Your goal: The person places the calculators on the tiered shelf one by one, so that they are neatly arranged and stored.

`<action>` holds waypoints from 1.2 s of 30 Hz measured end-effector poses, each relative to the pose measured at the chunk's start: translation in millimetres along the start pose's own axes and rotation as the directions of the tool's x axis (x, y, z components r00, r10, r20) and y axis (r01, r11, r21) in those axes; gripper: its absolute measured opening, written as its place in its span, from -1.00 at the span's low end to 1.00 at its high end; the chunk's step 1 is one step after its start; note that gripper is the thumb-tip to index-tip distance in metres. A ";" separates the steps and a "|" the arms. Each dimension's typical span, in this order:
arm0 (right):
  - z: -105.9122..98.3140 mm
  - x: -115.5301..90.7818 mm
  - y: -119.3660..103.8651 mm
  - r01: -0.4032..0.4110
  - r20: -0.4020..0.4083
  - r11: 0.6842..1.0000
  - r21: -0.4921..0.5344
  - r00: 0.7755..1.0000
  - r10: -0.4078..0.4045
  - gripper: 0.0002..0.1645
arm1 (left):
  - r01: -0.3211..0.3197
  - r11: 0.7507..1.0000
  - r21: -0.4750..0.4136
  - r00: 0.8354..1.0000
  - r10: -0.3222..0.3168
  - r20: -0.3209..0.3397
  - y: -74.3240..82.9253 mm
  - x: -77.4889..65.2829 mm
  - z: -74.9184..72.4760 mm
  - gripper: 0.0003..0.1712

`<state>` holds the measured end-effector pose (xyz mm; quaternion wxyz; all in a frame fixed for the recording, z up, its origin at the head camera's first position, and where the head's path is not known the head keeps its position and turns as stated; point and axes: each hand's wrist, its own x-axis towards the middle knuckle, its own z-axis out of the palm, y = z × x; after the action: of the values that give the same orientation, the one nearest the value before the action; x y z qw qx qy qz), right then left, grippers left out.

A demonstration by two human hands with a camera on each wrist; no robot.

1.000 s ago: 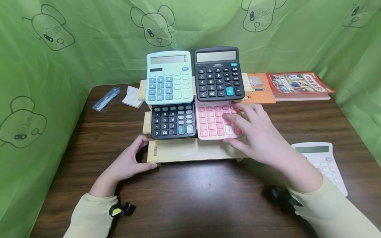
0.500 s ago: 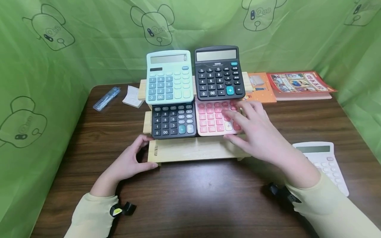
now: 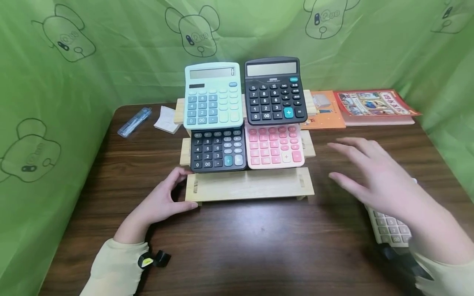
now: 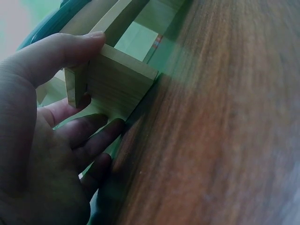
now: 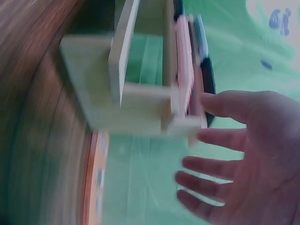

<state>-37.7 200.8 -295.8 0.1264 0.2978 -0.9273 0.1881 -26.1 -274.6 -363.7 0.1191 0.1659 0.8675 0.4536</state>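
A stepped wooden rack (image 3: 248, 185) stands on the table, its lowest step bare. On its middle step lean a dark calculator (image 3: 217, 150) and, to the right, a pink calculator (image 3: 275, 148). Above them lean a mint-green calculator (image 3: 212, 96) and a black calculator (image 3: 275, 92). My left hand (image 3: 163, 205) holds the rack's lower left end; in the left wrist view, thumb and index finger lie on either side of a board. My right hand (image 3: 381, 185) hovers right of the rack, fingers extended and holding nothing. Beneath that arm lies a white calculator (image 3: 392, 232), partly hidden.
An orange book (image 3: 326, 119) and a red-covered book (image 3: 374, 105) lie behind the rack on the right. At the back left are a clear plastic packet (image 3: 134, 122) and white paper (image 3: 166, 119). A green curtain (image 3: 140, 49) encloses the table (image 3: 259, 250).
My right hand has let go of the pink calculator and moved right, away from the rack. Earlier the pink calculator shifted slightly up, level with its dark neighbour. My left hand stays put.
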 end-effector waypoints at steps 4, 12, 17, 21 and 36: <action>-6.5 -32.4 19.0 -0.176 0.129 0.979 -0.102 0.974 0.189 -0.11 | 0.001 1.000 -0.005 1.000 -0.001 0.002 -0.1 -0.4 -0.3 -0.24; -7.8 -82.3 58.1 -0.409 0.287 0.889 -0.207 0.843 0.454 0.21 | 0.009 1.000 0.002 1.000 -0.009 0.007 -0.3 -1.3 -0.4 -0.24; -1.9 -98.2 63.3 -0.431 0.291 0.882 -0.190 0.833 0.470 0.23 | 0.009 1.000 -0.001 1.000 -0.009 0.008 1.4 0.5 -0.8 -0.22; 2.9 -102.8 63.6 -0.459 0.281 0.862 -0.214 0.817 0.504 0.33 | 0.012 1.000 0.000 1.000 -0.012 0.007 2.6 1.1 -0.8 -0.22; 34.8 -109.4 47.4 -0.557 0.216 0.811 -0.180 0.781 0.585 0.52 | 0.014 1.000 -0.008 1.000 -0.014 0.012 2.2 1.6 -1.6 -0.23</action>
<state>16.1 276.9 -377.9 -0.0444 0.0176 -0.9907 0.1271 -27.7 -274.0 -361.1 0.1281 0.1622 0.8660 0.4553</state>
